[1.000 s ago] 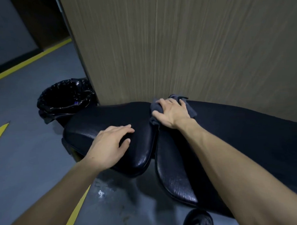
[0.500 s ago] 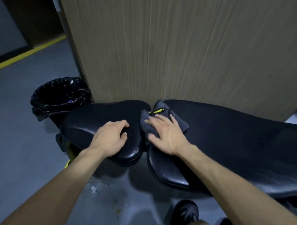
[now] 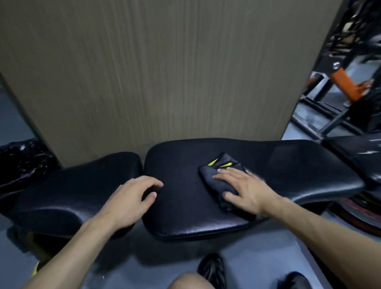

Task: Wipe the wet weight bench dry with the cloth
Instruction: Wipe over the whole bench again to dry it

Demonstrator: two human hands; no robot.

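Dark grey folded microfibre cloth w/ yellow-green tags (image 3: 221,175) is lying on the long back pad of the black padded vinyl weight bench (image 3: 294,175), pressed flat under the right hand (image 3: 243,190); fingers are lying straight over it, palm down, nothing gripped. Vs. 0.5 s ago, the cloth is sitting further right: then at the gap btwn seat pad and back pad, now well onto the back pad. Judgement: gap area is done, stroke is progressing along the long pad; far right end is not yet reached. Left hand (image 3: 131,200) is resting at the gap, fingers loosely curled over the pad edge, bracing. Outward: beige wood-grain panel (image 3: 161,69) behind; black-lined bin (image 3: 15,163) at left.
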